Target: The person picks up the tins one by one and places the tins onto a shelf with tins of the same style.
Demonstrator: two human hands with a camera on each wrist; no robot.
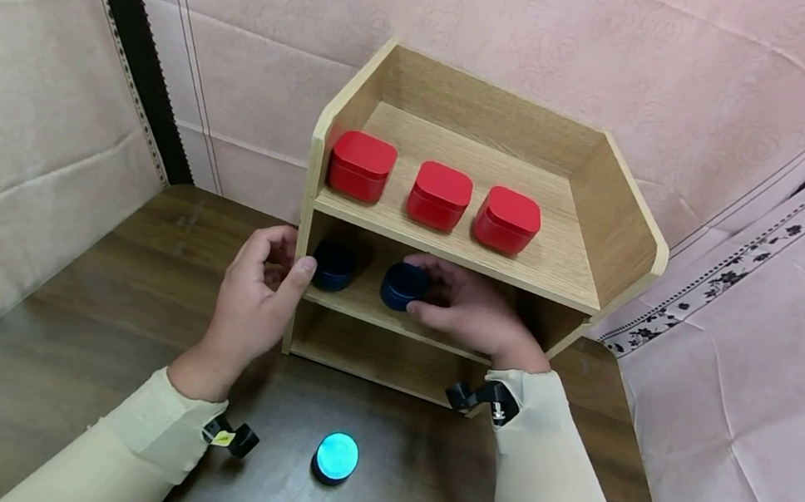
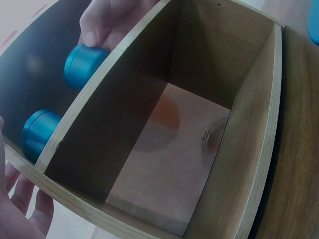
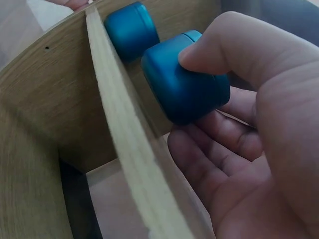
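A small wooden shelf (image 1: 519,280) stands on the table. My left hand (image 1: 254,291) grips its left side panel, thumb at the front edge and fingers round the outer face. On the middle level, my right hand (image 1: 471,305) pinches a round blue tin (image 1: 404,286) between thumb and fingers. The right wrist view shows this tin (image 3: 174,84) close to the shelf board's front edge. To its left on that level sits another blue tin (image 1: 333,269), near my left thumb. A third blue tin (image 1: 336,459) with a shiny lid lies on the table before the shelf.
Three red tins, a left one (image 1: 362,167), a middle one (image 1: 439,195) and a right one (image 1: 508,220), stand in a row on the top level. Below the blue tins is a lower compartment (image 1: 382,357). Pink cloth (image 1: 477,9) hangs behind the shelf.
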